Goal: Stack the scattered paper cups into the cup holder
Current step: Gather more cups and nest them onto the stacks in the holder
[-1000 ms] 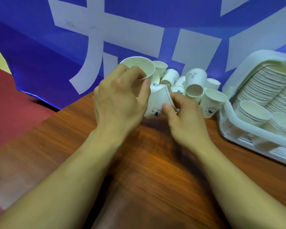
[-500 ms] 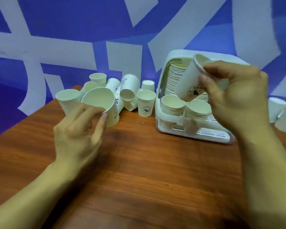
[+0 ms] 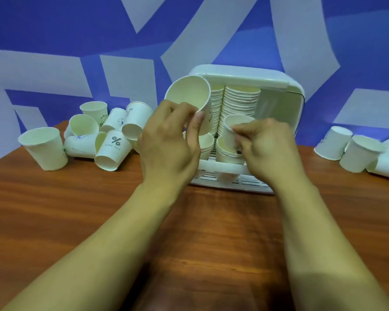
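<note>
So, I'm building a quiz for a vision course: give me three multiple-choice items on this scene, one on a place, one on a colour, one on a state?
1. Where does the cup marked % lie? A in the cup holder; B on the table, left of the holder; C on the floor.
2. What colour is the cup holder? A white; B red; C black.
3. What is the left hand doing? A lying flat on the table; B hanging empty; C holding a paper cup.
Answers: B, it lies among loose cups left of the holder; A, its shell and rack are white; C, its fingers curl round a tilted cup.
</note>
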